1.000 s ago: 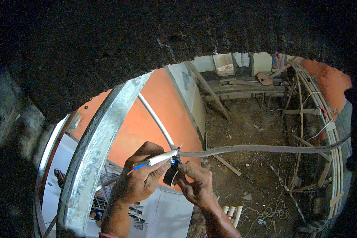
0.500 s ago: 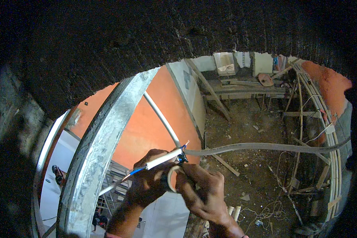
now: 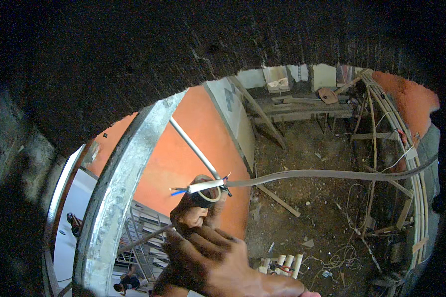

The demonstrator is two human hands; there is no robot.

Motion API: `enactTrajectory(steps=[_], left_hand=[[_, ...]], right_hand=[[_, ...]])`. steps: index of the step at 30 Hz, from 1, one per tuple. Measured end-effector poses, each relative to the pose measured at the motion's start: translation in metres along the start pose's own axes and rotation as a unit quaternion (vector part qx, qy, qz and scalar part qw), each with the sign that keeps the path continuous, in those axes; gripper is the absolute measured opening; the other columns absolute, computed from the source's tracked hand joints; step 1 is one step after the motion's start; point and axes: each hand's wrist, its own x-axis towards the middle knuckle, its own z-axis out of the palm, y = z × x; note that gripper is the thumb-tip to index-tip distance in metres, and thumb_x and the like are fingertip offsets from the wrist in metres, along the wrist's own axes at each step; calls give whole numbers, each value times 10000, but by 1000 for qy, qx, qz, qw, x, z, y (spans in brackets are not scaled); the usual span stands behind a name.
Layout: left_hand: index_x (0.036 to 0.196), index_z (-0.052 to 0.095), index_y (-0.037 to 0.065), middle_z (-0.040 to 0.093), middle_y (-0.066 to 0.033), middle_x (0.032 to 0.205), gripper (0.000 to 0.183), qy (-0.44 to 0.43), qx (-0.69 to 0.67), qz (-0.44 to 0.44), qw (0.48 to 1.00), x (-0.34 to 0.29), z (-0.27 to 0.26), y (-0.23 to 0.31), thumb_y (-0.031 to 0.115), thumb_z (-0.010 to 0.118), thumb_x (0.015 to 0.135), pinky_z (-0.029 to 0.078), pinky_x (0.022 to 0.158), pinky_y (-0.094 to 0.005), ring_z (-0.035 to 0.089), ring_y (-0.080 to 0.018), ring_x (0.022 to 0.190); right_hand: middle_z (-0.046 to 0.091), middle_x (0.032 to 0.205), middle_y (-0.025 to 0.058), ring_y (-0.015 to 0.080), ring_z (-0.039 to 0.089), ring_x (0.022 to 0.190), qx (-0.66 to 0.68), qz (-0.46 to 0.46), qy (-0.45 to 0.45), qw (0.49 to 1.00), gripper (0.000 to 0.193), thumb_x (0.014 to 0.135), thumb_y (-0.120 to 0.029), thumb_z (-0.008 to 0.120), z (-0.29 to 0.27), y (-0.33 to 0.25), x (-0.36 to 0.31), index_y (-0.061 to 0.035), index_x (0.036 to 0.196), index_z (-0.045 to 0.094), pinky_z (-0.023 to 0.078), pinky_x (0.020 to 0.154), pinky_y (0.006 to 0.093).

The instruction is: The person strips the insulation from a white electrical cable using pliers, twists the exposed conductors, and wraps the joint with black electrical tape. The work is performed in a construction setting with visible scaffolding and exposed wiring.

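Note:
My left hand (image 3: 191,210) is closed around a roll of black tape (image 3: 207,199) with a pale inner core. Across the roll lies a short white-sheathed cable (image 3: 205,186); bare blue and brown wires (image 3: 178,190) stick out at its left end. At its right end, short wires and dark wrapping (image 3: 225,188) meet a long grey cable (image 3: 307,174) that runs off to the right. My right hand (image 3: 218,260) crosses in front of my left wrist, blurred, its fingers curled at the end of another grey cable (image 3: 146,238). Those fingertips are partly hidden.
A bright metal beam (image 3: 121,183) rises at the left, with a white pipe (image 3: 192,146) behind the cables. Dark rough material overhangs the top. Far below are a dirt floor (image 3: 302,208), wooden planks, tangled wire (image 3: 339,262), bamboo poles (image 3: 414,188) and a person (image 3: 129,282).
My right hand has moved left and down, crossing over my left wrist. The tape roll has risen against the white cable. The blue and brown wires now stand apart from the left grey cable.

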Motion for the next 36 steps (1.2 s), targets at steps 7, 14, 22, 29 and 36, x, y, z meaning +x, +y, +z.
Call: enactTrajectory(steps=[7,14,22,29,36], left_hand=[[998,713,-45,716,-89,818,192,-12,-99,-197,975,3,-17,50,138,679,951,582,648,-293,694,-154,699],[888,685,-42,671,-95,689,316,-23,-133,-301,944,9,-18,65,263,650,964,502,511,-269,639,-156,554],[793,644,1,585,-72,567,358,18,-205,-326,923,8,-19,59,327,627,938,382,410,-263,538,-156,427],[879,629,20,614,-104,645,331,-31,-292,-384,875,9,-29,55,344,624,944,393,407,-284,547,-185,453],[895,622,38,618,-108,640,403,-103,-218,-407,881,19,-36,51,438,634,946,402,388,-287,536,-188,440]], right_hand=[[651,632,136,139,607,534,100,271,150,945,146,892,-95,724,-37,51,-39,11,800,681,461,481,292],[649,1188,166,224,620,1110,464,237,51,852,346,967,-139,625,0,141,1,25,1269,588,514,930,358],[498,1438,175,295,503,1309,809,80,-116,571,632,896,-407,701,68,150,36,-25,1360,505,372,1126,469],[474,1461,216,341,477,1334,780,67,-118,611,435,915,-364,697,78,156,29,-66,1209,579,374,1119,508],[593,1316,178,246,579,1152,669,62,-153,724,120,827,-33,775,37,181,26,-35,872,664,474,945,402]])
